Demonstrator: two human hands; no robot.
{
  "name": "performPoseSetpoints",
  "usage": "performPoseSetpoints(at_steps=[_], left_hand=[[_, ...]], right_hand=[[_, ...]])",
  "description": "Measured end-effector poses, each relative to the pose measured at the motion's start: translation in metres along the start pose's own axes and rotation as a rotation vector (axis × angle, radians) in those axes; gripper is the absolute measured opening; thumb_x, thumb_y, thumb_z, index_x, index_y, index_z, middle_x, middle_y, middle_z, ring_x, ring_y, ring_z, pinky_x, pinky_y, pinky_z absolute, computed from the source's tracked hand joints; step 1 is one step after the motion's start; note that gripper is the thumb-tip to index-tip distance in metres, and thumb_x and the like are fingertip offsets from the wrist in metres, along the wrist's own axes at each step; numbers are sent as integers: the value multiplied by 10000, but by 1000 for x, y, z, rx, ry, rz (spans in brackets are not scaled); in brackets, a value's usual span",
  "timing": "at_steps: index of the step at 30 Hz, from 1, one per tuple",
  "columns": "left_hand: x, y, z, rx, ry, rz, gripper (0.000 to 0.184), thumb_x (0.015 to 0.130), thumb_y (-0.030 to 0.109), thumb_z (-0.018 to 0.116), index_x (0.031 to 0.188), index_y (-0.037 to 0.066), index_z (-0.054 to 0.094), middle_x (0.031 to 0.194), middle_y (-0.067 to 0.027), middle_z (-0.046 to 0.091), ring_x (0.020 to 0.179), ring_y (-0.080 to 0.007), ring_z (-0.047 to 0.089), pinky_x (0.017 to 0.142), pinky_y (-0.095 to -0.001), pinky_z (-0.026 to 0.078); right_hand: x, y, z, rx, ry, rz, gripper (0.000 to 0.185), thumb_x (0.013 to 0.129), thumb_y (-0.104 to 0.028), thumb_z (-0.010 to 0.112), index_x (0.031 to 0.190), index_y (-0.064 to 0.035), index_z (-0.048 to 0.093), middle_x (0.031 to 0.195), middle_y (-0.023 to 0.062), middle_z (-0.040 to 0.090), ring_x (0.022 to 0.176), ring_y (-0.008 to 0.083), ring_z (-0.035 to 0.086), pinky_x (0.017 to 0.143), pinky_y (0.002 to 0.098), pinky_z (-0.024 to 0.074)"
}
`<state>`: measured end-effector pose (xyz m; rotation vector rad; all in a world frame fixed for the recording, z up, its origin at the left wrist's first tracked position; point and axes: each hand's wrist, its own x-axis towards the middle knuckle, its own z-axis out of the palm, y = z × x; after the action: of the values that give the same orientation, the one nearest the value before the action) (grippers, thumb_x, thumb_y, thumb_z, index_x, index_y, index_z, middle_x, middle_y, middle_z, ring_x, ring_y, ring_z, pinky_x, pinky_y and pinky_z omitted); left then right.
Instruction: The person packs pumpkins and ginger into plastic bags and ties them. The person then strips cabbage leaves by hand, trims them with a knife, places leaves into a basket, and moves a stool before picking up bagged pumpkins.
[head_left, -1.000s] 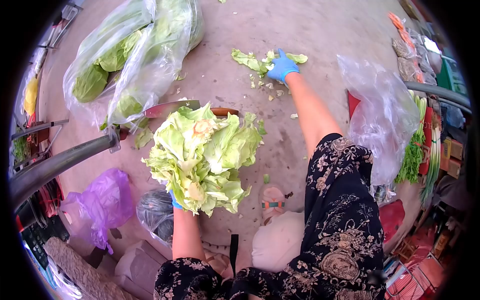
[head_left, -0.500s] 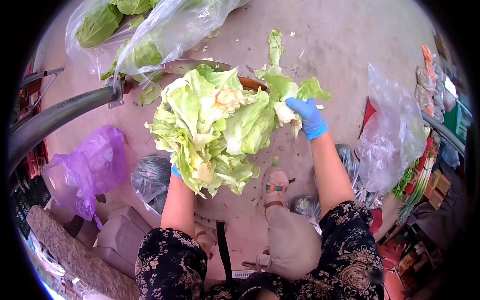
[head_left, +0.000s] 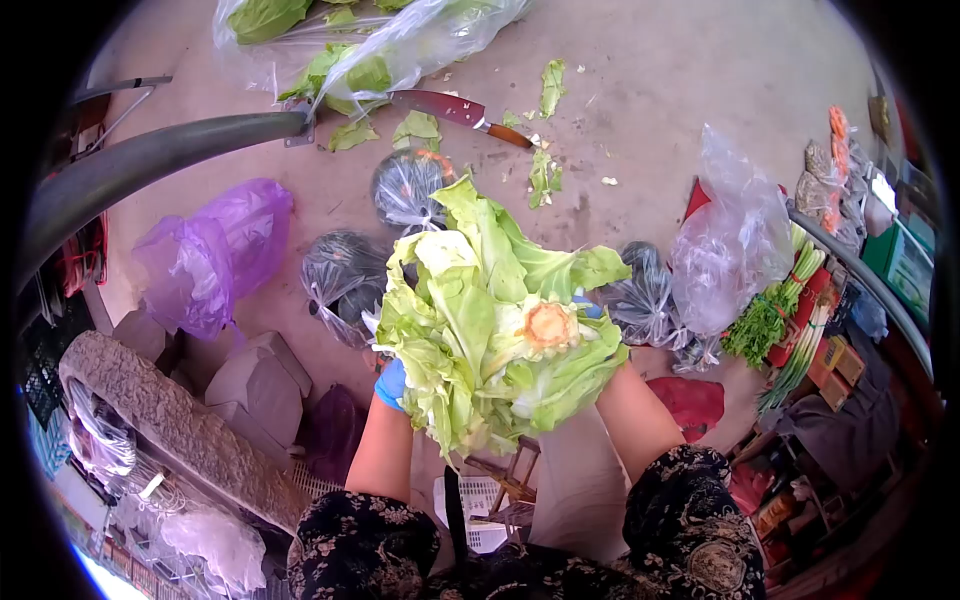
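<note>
A big loose bunch of pale green cabbage leaves (head_left: 470,330) is up in front of me, with a round brown cut stem end facing the camera. My left hand (head_left: 391,384), in a blue glove, grips its left side; most of the fingers are behind the leaves. On the right side, my right hand (head_left: 590,307) holds the bunch too, and only a bit of blue glove shows past the leaves. Beyond it, a large knife (head_left: 450,107) with a wooden handle lies on the ground among leaf scraps (head_left: 545,178).
A clear plastic bag (head_left: 430,45) of cabbages is at the top. Knotted bags (head_left: 345,280) sit on the floor, with a purple bag (head_left: 225,250) at left. Curved metal rails (head_left: 170,150) flank both sides. Bunched greens (head_left: 760,325) and a clear bag (head_left: 725,250) are at right.
The leaves my right hand held apart on the right are now against the bunch. Both hands have come lower and closer to my body, uncovering the knife. The view has shifted.
</note>
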<state>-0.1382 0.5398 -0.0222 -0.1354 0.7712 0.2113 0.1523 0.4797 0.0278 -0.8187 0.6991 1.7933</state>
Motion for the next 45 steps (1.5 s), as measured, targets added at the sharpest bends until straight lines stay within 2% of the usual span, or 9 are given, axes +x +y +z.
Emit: performPoseSetpoints(at_steps=[4,7,11,18,21,29,40,41,45], left_hand=[[-57,-29,53,30,14,-13,566,680,159,686,1176,7,456,1065,-109,559,945,-240,554,843,-375,453],[-81,-37,90,73,121,42,658,574,91,745,1164,9,466,1050,-102,568,930,-219,562,827,-363,462],[-115,-32,175,189,117,119,698,555,124,753,1181,29,458,1065,-73,557,963,-199,538,864,-320,426],[-150,-36,243,15,-26,295,656,629,135,703,1208,22,417,1089,-113,543,979,-235,550,854,-356,452],[-164,-39,220,-148,-148,280,542,682,68,643,1182,-4,446,1076,-131,557,945,-242,572,827,-360,473],[-198,-72,144,-275,-135,324,511,680,1,602,1171,2,459,1074,-138,562,929,-232,586,805,-361,488],[-349,-166,98,-564,-2,801,478,697,15,589,1159,-5,469,1060,-137,567,912,-210,589,801,-322,483],[-338,-174,142,-594,-22,828,477,696,15,589,1157,-5,470,1057,-139,569,909,-211,590,800,-323,483],[-395,-204,154,-743,-8,1002,463,692,14,581,1142,-9,478,1038,-146,576,876,-218,604,792,-327,496]], right_hand=[[-78,2,31,-6,62,-35,367,794,-260,534,1076,-27,504,1006,89,570,901,200,566,799,333,473],[-123,-7,56,-37,73,-58,372,795,-268,530,1079,-28,503,1010,89,568,905,202,563,801,335,471],[-152,-25,93,-127,54,-62,379,798,-279,525,1082,-30,500,1015,89,565,909,204,560,804,337,469],[-158,-39,151,-330,10,-64,392,801,-298,516,1089,-33,496,1024,89,560,917,207,555,809,341,465],[-153,-10,158,-407,29,2,397,803,-306,512,1092,-34,495,1027,90,558,921,209,552,811,342,463],[-110,78,171,-623,78,214,412,807,-327,502,1099,-37,490,1037,90,552,930,212,546,817,346,459],[-133,217,244,-1012,-47,552,433,813,-357,488,1110,-42,484,1051,91,543,943,218,538,824,352,453],[-151,202,251,-1035,-65,562,435,814,-360,486,1111,-42,483,1052,91,543,944,218,537,825,352,452],[-169,244,284,-1193,-102,686,442,816,-370,481,1114,-44,481,1057,91,540,949,220,534,828,354,450]])
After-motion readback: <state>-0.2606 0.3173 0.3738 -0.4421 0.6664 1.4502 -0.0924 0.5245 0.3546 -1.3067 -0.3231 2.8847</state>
